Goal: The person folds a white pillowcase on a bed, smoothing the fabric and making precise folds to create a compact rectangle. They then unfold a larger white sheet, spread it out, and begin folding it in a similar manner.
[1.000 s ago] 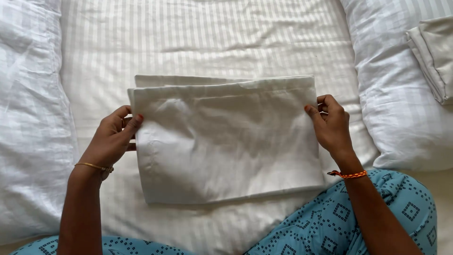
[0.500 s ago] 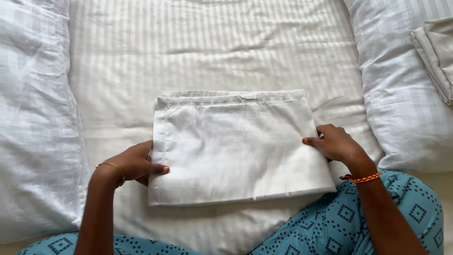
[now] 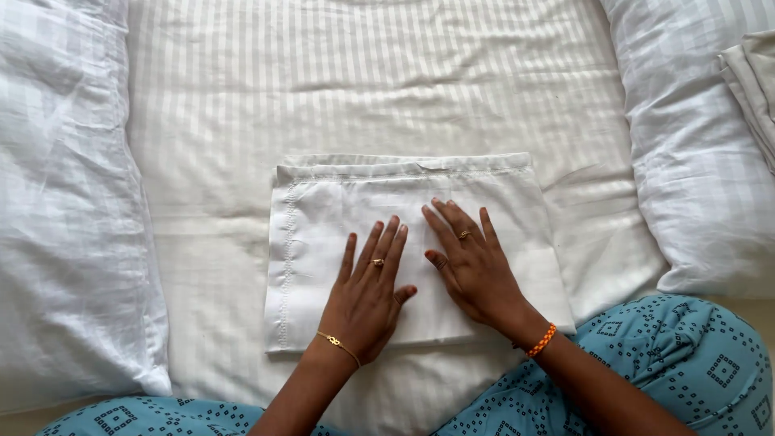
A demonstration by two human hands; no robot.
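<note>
A folded white cloth, rectangular with a stitched hem along its left side, lies flat on the striped white bedsheet. My left hand rests palm down on the cloth's middle, fingers spread, a thin gold bracelet at the wrist. Beside it, my right hand also presses flat on the cloth, fingers apart, with an orange band at the wrist. Neither hand holds anything.
A large white pillow lies along the left, another white pillow at the right. A second folded pale cloth sits on the right pillow. My knees in blue patterned fabric are at the bottom edge.
Both hands let go of the cloth's side edges and moved inward onto its top, lying flat. The cloth settled lower and closer to me on the sheet.
</note>
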